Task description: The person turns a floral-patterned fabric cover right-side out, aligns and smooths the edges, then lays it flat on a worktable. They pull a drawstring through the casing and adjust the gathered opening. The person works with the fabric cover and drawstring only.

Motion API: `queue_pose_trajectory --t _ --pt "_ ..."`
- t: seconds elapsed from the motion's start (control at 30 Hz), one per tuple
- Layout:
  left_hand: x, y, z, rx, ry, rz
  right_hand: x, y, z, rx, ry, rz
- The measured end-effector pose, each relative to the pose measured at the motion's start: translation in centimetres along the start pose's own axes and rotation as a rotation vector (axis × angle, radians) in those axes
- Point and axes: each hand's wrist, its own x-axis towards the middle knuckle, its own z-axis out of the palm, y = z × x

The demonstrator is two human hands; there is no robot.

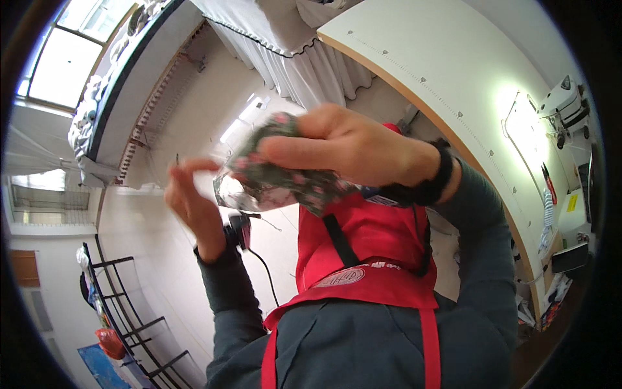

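Right hand (pixel 337 146) raised, fingers pinched shut, left hand (pixel 191 194) raised, fingers extended

Sewing workshop: long cutting table (pixel 453 71), sewing machine (pixel 567 104), draped fabric (pixel 304 65)

The hands work in mid-air with open room all around them. To the right, the long table (pixel 453 78) forms a curved barrier, with a sewing machine (pixel 567 104) at its far right edge. To the lower left, a black metal rack (pixel 129 311) blocks passage. A black cable (pixel 265 272) hangs below the left hand (pixel 194 204).

Grey sleeves (pixel 483 246), red apron (pixel 369 259) — black wristband (pixel 435 181).
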Motion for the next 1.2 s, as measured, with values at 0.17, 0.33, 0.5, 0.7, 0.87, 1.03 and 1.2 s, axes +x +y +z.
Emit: queue_pose_trajectory --t 0.17,0.33,0.5,0.7,0.87,1.03,1.2 --pt "-3.0 3.0 0.2 -0.404 -0.218 -0.053 5.7 -2.6 1.7 -0.153 -0.201 0.05" --pt "0.3 3.3 0.4 -0.779 -0.251 -0.155 9.1 -1.0 1.1 -0.061 -0.15 0.036" --pt "6.1 4.8 -1.3 -1.105 -0.349 -0.31 5.8 4.3 -3.5 0.102 -0.295 -0.087" --pt "11.1 8.4 -5.4 -1.057 -0.36 -0.217 2.2 9.9 -4.7 -0.185 -0.289 -0.163" --pt "12.8 12.1 -5.4 -1.251 -0.594 -0.128 -0.7 10.9 -0.4 -0.256 0.021 -0.139" --pt "13.5 14.0 -3.8 -0.639 0.183 -0.083 -2.7 11.0 -1.2 -0.3 0.326 -0.275" --pt "14.1 14.6 -3.2 -0.679 0.207 -0.094 -3.8 10.4 -3.5 -0.322 0.313 -0.276"
